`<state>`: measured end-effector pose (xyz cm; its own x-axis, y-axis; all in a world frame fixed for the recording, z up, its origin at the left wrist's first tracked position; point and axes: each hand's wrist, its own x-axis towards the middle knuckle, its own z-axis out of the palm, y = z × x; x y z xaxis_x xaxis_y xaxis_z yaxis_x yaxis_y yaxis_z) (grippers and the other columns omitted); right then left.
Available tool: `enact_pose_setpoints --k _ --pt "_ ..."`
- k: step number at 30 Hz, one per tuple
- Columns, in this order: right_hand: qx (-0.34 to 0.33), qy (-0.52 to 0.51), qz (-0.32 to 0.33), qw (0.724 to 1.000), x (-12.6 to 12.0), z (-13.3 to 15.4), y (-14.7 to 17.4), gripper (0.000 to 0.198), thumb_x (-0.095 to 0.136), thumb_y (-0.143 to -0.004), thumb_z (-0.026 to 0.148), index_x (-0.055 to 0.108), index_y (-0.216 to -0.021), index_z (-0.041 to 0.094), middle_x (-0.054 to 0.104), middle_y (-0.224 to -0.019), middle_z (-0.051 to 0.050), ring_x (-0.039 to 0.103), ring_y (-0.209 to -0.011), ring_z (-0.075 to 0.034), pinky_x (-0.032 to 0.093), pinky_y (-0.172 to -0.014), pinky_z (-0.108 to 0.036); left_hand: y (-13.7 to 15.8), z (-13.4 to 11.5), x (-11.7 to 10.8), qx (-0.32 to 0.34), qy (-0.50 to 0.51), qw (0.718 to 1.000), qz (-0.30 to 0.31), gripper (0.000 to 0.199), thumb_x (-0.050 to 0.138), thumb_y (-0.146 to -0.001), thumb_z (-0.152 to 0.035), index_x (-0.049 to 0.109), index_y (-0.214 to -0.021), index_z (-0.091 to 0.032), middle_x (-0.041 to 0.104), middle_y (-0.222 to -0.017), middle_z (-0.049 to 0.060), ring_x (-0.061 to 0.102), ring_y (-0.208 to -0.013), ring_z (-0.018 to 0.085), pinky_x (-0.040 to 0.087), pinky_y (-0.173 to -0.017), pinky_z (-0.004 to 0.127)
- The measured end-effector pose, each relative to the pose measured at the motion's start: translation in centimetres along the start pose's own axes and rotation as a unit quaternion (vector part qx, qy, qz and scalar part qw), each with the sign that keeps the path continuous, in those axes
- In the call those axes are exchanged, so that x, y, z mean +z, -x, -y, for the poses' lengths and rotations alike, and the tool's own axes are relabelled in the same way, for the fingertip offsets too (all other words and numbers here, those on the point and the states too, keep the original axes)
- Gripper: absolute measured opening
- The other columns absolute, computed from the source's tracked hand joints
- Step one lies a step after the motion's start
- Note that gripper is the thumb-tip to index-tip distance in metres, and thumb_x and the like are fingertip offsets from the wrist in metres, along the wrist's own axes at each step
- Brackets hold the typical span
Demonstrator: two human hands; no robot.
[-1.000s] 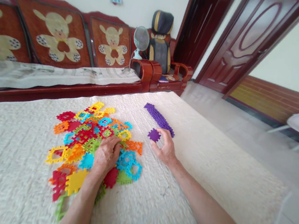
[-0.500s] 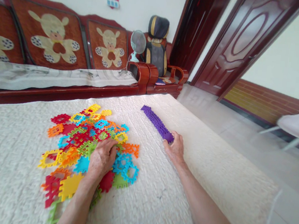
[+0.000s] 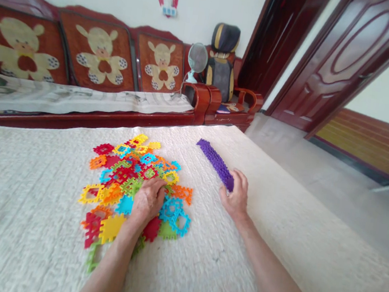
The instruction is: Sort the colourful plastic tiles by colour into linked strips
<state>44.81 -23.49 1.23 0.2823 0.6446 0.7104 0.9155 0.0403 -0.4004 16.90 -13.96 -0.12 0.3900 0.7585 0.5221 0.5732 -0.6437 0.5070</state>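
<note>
A loose pile of flat notched plastic pieces (image 3: pixel 112 228) in red, yellow, blue, green and orange lies on a pale cloth. My left hand (image 3: pixel 148 198) rests on the pile's right part with fingers curled down. Whatever its fingertips pinch is hidden beneath them. To the right, a long row of purple notched pieces (image 3: pixel 214 161), packed tightly together, runs diagonally across the cloth. At its near end, my right hand (image 3: pixel 238 195) has the thumb on one side and fingers on the other, closed around the end.
The pale quilted cloth (image 3: pixel 50 204) covers a broad low surface. Behind it stands a wooden sofa (image 3: pixel 141 119) with bear-patterned cushions. A small fan (image 3: pixel 197 59) and a chair with a dark padded cover (image 3: pixel 219 76) are at the back. A door (image 3: pixel 333 63) is at right.
My view has turned left, so everything appears shifted rightward. Both hands stay at nearly the same places, the left on the pile and the right at the purple row's near end.
</note>
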Motion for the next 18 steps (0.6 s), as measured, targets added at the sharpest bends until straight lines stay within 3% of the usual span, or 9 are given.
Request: enact_pose_setpoints --k 4,8,15,18 --pt "-0.097 -0.155 0.143 0.973 1.2 3.5 0.6 0.045 0.049 -0.087 0.024 0.045 -0.132 0.02 0.05 -0.135 -0.013 0.046 -0.129 -0.024 0.039 -0.11 -0.045 0.1 -0.3 -0.1 0.003 -0.003 1.0 0.01 0.025 0.045 -0.088 -0.017 0.068 -0.097 -0.021 0.07 -0.104 0.006 0.063 -0.099 0.02 0.051 -0.092 0.035" --pt "-0.109 -0.171 0.249 0.947 2.8 4.4 1.5 0.048 0.049 -0.09 0.029 0.043 -0.136 0.019 0.051 -0.138 -0.014 0.047 -0.129 -0.025 0.04 -0.108 -0.047 0.2 -0.7 -0.6 0.003 -0.016 1.0 0.019 0.027 0.043 -0.089 -0.015 0.067 -0.1 -0.02 0.069 -0.106 0.007 0.063 -0.099 0.019 0.051 -0.093 0.035" --pt "-0.135 -0.15 0.241 0.949 4.3 3.9 1.3 0.038 0.047 -0.09 0.033 0.055 -0.125 0.019 0.064 -0.121 -0.012 0.059 -0.114 -0.026 0.046 -0.1 -0.047 -1.5 -1.2 -2.5 0.016 -0.047 0.996 0.078 0.028 0.042 -0.086 -0.009 0.068 -0.092 -0.015 0.07 -0.09 0.011 0.066 -0.085 0.02 0.054 -0.079 0.033" --pt "-0.137 -0.152 0.239 0.949 4.3 4.3 1.1 0.035 0.045 -0.09 0.033 0.058 -0.12 0.019 0.066 -0.116 -0.012 0.061 -0.109 -0.025 0.047 -0.098 -0.046 -2.1 -0.9 -4.1 0.005 -0.056 0.996 0.064 0.029 0.042 -0.085 -0.008 0.069 -0.093 -0.016 0.072 -0.093 0.01 0.066 -0.089 0.02 0.053 -0.083 0.033"
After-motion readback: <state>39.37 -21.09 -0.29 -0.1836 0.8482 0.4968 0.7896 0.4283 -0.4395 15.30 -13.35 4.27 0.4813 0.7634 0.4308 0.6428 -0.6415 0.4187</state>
